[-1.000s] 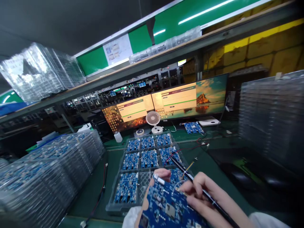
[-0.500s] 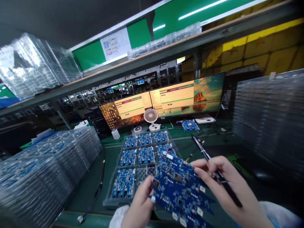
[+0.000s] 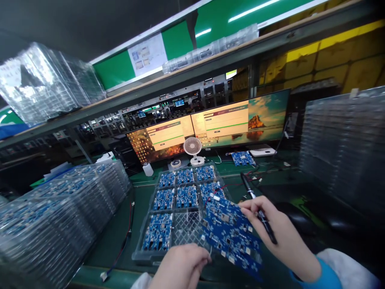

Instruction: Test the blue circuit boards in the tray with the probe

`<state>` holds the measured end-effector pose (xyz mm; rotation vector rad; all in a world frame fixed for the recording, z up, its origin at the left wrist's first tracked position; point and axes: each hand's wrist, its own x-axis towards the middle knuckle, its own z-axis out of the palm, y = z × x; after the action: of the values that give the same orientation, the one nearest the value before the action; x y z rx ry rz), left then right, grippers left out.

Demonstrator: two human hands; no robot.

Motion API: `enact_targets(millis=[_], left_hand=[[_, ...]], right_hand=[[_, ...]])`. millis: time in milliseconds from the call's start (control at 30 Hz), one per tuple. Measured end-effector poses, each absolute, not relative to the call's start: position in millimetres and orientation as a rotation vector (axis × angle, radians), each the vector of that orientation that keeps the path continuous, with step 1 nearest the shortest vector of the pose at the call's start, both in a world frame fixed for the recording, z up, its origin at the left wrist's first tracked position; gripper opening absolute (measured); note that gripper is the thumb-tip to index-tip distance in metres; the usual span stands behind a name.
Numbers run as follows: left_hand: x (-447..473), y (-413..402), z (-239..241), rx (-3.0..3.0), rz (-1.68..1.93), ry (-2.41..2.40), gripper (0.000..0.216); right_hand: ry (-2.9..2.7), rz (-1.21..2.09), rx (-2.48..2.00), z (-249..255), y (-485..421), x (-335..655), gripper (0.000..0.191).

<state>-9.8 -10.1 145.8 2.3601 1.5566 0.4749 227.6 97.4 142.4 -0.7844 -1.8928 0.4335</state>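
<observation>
The blue circuit board is a rectangular panel dotted with small dark chips, with white connectors along its edges. It hangs tilted in the air, near and right of centre, pinched at its far right corner by the right hand. A slim black pen slants across that hand, tip pointing far and left.

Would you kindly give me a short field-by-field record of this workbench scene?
Right hand: pinches blue circuit board by its far edge, black pen tucked between fingers
Left hand: at board's near corner, contact unclear
Below: clear tray of boards, one visible pocket empty
Behind: two monitors, desk fan
</observation>
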Motion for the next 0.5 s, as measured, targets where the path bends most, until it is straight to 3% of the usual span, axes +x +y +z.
enact_targets(millis=[233,367,500], left_hand=[[-8.5,6.6,172.5,2.964,0.493,1.407,0.016],[-19.8,28.1,176.6,2.551,0.695,1.317,0.026],[-18.2,35.3,142.6,1.9,1.079,1.47,0.024]], right_hand=[[-2.276,0.824,-0.585,138.5,77.2,221.3,0.013],[-2.146,1.124,-0.59,135.8,59.2,220.4,0.018],[-1.866,1.209,-0.613,122.1,60.6,218.4,0.021]])
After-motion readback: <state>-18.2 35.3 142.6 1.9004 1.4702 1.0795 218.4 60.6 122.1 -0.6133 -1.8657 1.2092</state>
